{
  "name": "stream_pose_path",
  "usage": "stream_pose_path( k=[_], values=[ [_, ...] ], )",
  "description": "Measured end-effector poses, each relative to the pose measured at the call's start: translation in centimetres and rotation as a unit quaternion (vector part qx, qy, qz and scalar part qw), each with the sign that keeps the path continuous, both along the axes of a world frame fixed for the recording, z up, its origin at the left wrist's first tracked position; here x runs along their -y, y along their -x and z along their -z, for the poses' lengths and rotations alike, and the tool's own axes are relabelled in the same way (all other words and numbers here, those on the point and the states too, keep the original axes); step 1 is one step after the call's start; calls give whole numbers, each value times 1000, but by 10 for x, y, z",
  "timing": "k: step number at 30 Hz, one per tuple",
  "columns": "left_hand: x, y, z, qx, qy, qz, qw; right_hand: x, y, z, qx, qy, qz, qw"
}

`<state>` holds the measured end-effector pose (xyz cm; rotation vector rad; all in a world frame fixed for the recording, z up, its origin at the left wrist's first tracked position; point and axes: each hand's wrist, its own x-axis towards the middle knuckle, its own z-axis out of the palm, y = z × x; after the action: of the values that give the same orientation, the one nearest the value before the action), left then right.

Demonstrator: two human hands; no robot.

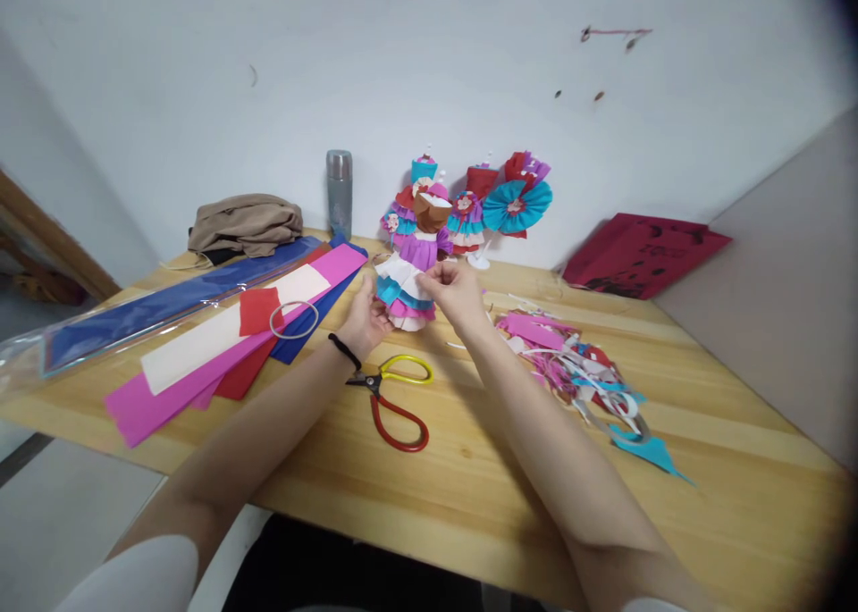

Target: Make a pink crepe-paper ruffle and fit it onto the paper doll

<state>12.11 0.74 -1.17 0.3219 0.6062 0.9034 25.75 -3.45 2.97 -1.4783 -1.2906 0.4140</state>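
Observation:
A small crepe-paper dress on a miniature dress form stands at the middle of the table. It has a brown bodice, a purple layer, and white, turquoise and pink ruffles below. At its lower left edge, my left hand grips the skirt between thumb and fingers. My right hand pinches the white ruffle on the right side, its fingertips closed together. Scissors with one yellow and one red handle lie just below my left hand, blades partly hidden under the wrist.
Crepe-paper strips and a white ring lie at left. Behind them are a brown cloth and a grey flask. More paper dresses stand at the back. Paper scraps and a red bag are at right.

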Motion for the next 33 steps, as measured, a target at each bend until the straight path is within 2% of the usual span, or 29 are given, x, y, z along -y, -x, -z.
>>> stream_pose_path(
  k=[5,11,25,33],
  values=[
    [1,1,-8,-71,-5,-35,997,2,5,2,-15,-3,-20,1000],
    [-10,3,-14,-125,-2,-78,989,7,6,-7,-37,-4,-30,999],
    [-11,-6,-22,-77,-83,-12,993,15,21,-19,-82,22,-76,993],
    [-7,-7,-33,-36,-91,18,995,12,19,-15,-87,29,-57,994]
  ],
)
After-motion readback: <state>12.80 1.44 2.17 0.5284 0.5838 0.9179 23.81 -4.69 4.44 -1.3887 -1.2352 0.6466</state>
